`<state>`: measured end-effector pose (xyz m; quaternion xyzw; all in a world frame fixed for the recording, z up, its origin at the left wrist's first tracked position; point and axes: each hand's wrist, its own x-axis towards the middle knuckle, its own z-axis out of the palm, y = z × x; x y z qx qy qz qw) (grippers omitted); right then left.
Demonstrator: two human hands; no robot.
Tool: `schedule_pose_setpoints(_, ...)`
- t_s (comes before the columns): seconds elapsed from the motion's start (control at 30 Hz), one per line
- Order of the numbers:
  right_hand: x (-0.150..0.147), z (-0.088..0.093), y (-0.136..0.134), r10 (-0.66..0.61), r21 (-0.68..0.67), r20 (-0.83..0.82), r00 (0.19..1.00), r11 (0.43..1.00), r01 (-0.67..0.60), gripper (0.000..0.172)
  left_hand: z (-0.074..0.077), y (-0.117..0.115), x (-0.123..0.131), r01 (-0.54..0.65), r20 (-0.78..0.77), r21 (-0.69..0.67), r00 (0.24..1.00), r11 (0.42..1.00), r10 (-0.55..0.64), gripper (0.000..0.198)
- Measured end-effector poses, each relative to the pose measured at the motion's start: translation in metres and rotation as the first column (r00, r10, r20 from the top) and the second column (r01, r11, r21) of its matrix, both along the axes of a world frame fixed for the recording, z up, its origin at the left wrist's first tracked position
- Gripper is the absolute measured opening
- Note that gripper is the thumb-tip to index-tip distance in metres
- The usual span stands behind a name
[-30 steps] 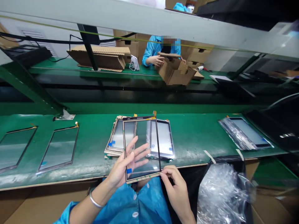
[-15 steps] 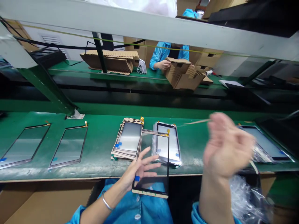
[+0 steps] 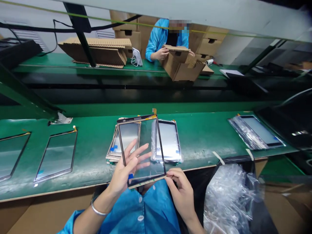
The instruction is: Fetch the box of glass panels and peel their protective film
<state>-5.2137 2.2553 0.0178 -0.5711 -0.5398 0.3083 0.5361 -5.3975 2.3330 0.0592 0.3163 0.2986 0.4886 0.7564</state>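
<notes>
My left hand (image 3: 131, 162) holds a clear touch screen panel (image 3: 152, 146) with a black border, tilted above the bench's front edge. Its fingers spread behind the glass and show through it. An orange flex tab stands at the panel's top corner, and a blue sticker lies near the lower left. My right hand (image 3: 180, 187) pinches the panel's lower right corner, beside a pale strip along the bottom edge. Whether it grips the strip or the glass is hard to see. Behind the panel lie a stack of framed screens (image 3: 111, 157) and a pile of plastic-wrapped screens (image 3: 170, 139).
Two more panels, one a glass panel (image 3: 57, 154), lie on the green bench (image 3: 202, 133) at left. Wrapped screens (image 3: 260, 128) lie at right. Crumpled plastic film (image 3: 226, 195) fills a black bag below. Across, a co-worker (image 3: 157, 39) handles a cardboard box (image 3: 182, 70).
My right hand has come down and left from the raised position at right, where it trailed a thin strip, to the panel's corner. The panel has shifted left and up. The view has turned.
</notes>
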Motion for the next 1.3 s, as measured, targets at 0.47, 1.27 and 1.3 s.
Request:
schedule_pose_setpoints(0.47,0.001,0.001,-0.001,-0.03,0.004,-0.041,0.999,1.0,0.03,0.01,0.013,-0.013,0.013,-0.08,-0.031,0.094,0.996,0.992,0.083,0.041)
schedule_pose_setpoints(1.27,0.011,0.026,-0.021,0.048,0.111,0.121,0.991,0.992,-0.062,0.013,0.009,-0.018,0.027,-0.196,-0.111,0.118,0.972,0.973,0.209,0.049)
schedule_pose_setpoints(1.3,0.017,0.031,-0.032,0.078,0.121,0.114,0.99,0.988,-0.092,0.013,0.01,-0.013,0.03,-0.227,-0.107,0.094,0.966,0.969,0.237,0.051)
